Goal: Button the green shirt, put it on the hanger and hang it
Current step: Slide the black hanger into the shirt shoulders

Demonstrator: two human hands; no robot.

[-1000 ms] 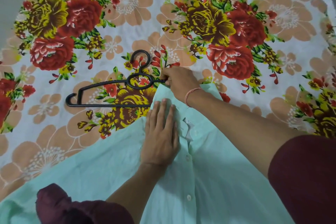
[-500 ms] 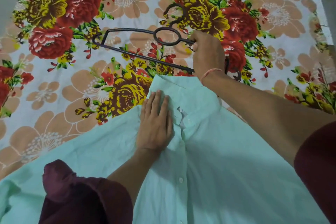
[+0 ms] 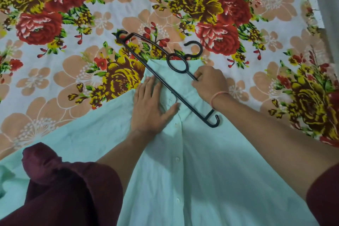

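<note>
The green shirt [image 3: 201,161] lies front-up and buttoned on the floral sheet [image 3: 91,24], the left hand [image 3: 150,110] pressed flat, fingers straight, just below its collar, while the right hand [image 3: 209,84] pinches the black hanger [image 3: 139,57] beside its ring, slanted across the collar.

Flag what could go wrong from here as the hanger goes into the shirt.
1. The hanger lies slanted across the collar of the green shirt, and its small end hook could snag the fabric going in.
2. The right hand pinches it at one thin spot, off-centre, so it may twist.
3. The left hand lies flat beside the collar and may hold the neck closed.
</note>
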